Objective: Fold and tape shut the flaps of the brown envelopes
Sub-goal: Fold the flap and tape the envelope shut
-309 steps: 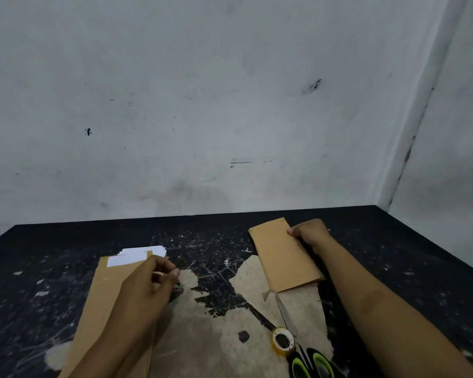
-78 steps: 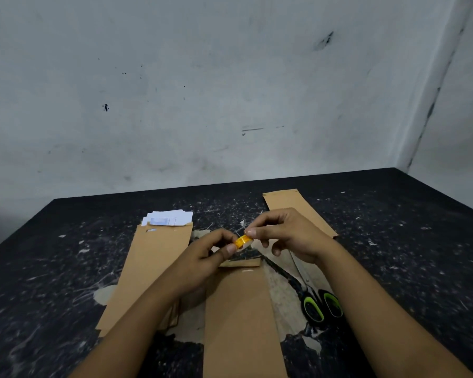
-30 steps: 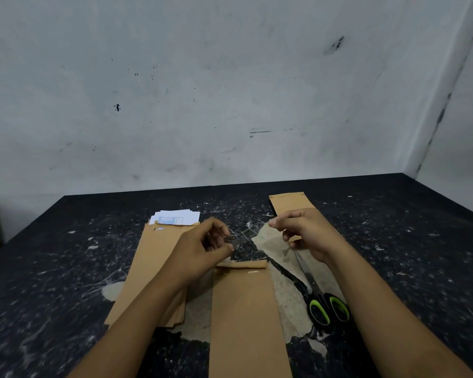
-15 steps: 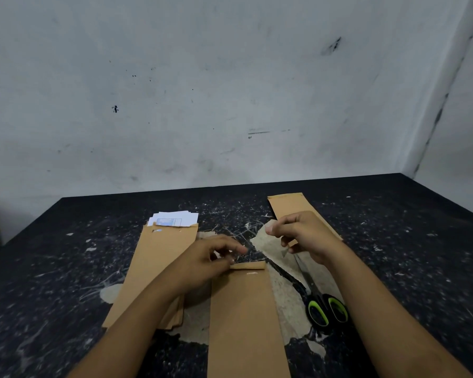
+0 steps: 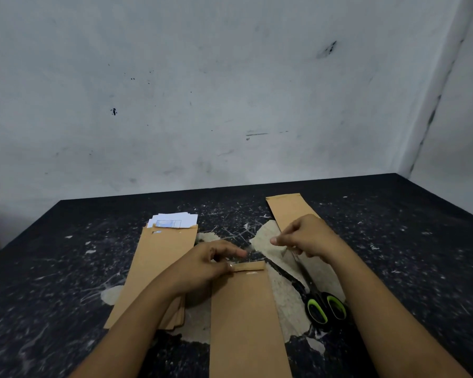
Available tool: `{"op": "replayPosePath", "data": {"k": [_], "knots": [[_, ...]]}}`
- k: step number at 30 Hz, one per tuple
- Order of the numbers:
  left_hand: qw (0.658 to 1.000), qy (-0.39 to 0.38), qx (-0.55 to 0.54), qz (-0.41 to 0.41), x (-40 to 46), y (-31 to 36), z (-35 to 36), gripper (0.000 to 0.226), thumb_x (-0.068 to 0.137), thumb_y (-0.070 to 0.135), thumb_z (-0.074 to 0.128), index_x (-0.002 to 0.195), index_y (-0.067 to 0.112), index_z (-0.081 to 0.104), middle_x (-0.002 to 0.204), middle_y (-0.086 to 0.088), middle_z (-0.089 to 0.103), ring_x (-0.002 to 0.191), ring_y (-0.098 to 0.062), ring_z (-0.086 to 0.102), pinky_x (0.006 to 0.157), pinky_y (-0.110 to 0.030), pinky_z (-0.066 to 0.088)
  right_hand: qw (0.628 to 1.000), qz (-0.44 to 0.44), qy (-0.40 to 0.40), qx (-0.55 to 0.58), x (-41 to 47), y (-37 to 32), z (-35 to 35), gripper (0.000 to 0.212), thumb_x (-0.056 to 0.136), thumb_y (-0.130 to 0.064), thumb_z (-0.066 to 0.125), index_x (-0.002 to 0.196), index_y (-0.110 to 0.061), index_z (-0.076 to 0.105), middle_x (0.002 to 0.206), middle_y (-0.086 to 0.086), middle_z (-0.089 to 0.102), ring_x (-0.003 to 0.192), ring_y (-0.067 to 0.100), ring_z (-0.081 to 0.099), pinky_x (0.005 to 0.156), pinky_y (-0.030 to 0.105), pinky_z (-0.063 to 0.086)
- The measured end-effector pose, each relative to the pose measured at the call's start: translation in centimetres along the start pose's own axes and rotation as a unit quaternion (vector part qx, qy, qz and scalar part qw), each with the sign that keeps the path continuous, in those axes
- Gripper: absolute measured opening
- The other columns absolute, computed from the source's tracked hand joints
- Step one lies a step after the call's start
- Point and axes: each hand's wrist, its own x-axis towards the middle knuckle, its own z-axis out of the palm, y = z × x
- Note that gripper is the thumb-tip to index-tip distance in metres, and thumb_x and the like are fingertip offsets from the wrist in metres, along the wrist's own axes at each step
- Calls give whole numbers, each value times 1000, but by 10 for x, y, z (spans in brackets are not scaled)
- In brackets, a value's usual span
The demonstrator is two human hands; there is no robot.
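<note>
A long brown envelope (image 5: 246, 317) lies lengthwise in front of me, its top flap (image 5: 253, 266) folded over. My left hand (image 5: 202, 266) rests at the flap's left end, thumb against the fold and forefinger stretched out to the right. My right hand (image 5: 309, 238) hovers a little beyond and to the right, thumb and forefinger pinched together. A faint strip of clear tape (image 5: 253, 255) seems to run between the two hands just above the flap. The tape roll is not visible.
A stack of brown envelopes (image 5: 159, 268) with white papers (image 5: 175, 221) sticking out at the top lies to the left. Another brown envelope (image 5: 290, 211) lies beyond my right hand. Black-and-green scissors (image 5: 325, 309) lie to the right on the scratched black table (image 5: 407, 255). A wall stands behind.
Both hands sank from mid-air toward the folded flap. My left hand settled on the flap's left end, and the small orange tape roll seen earlier dropped out of sight.
</note>
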Motion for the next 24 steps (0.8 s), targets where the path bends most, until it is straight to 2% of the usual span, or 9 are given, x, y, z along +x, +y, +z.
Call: {"op": "replayPosePath", "data": {"k": [2, 5, 7, 9, 13, 15, 18, 20, 24], "knots": [[1000, 9, -10, 0, -1, 2, -2, 36, 93, 1, 61, 118, 26, 72, 121, 15, 66, 105, -2, 63, 84, -14, 46, 1000, 7, -22, 0, -6, 1, -6, 34, 76, -40, 87, 87, -11, 74, 80, 9, 75, 57, 12, 57, 46, 22, 39], [1000, 19, -19, -1, -4, 6, -3, 34, 93, 5, 64, 118, 28, 72, 123, 14, 65, 97, -5, 67, 78, -13, 47, 995, 28, -74, -62, -23, 2, -13, 33, 80, -38, 84, 90, -11, 69, 76, 6, 73, 57, 11, 57, 47, 21, 37], [999, 30, -21, -3, -5, 8, -3, 35, 91, 6, 66, 116, 30, 73, 124, 16, 65, 97, -7, 68, 78, -12, 48, 987, 42, -98, -122, -38, 4, -16, 32, 79, -38, 85, 89, -13, 68, 73, 3, 73, 56, 10, 59, 48, 20, 40], [998, 49, -42, -2, -6, 11, -2, 36, 89, 1, 67, 113, 26, 74, 123, 12, 67, 94, -10, 71, 76, -12, 49, 975, 55, -124, -175, -54, 6, -20, 38, 76, -40, 87, 91, -11, 69, 79, 5, 76, 59, 10, 62, 52, 23, 46], [996, 67, -50, -4, -8, 16, -1, 35, 87, -2, 69, 113, 20, 74, 116, 8, 70, 67, -2, 65, 62, -9, 44, 951, 84, -172, -244, -83, 8, -26, 42, 74, -40, 88, 101, -12, 70, 92, 7, 77, 68, 14, 67, 61, 26, 56], [997, 69, -42, -5, -8, 17, -1, 35, 86, 0, 71, 114, 23, 74, 116, 10, 70, 71, -8, 67, 64, -10, 46, 948, 83, -167, -259, -94, 8, -23, 35, 77, -36, 87, 99, -16, 69, 94, 6, 76, 74, 17, 72, 57, 21, 56], [997, 74, -36, 0, -8, 15, 0, 36, 87, 3, 72, 113, 27, 74, 120, 13, 69, 89, -21, 71, 77, -17, 53, 949, 78, -132, -276, -103, 9, -19, 26, 82, -33, 83, 97, -17, 69, 93, 5, 75, 86, 21, 75, 60, 22, 56], [997, 75, -27, 4, -8, 15, 0, 36, 87, 3, 71, 113, 28, 75, 121, 13, 68, 92, -17, 70, 83, -21, 54, 949, 73, -104, -290, -107, 9, -17, 23, 83, -30, 80, 99, -17, 70, 96, 3, 72, 87, 20, 73, 66, 24, 58], [997, 80, -19, 2, -10, 15, -2, 36, 87, 4, 71, 113, 28, 74, 121, 14, 68, 94, -12, 70, 89, -28, 56, 932, 57, -59, -352, -116, 9, -10, 31, 81, -34, 75, 107, -19, 64, 112, 1, 63, 98, 16, 63, 85, 33, 57]]}}
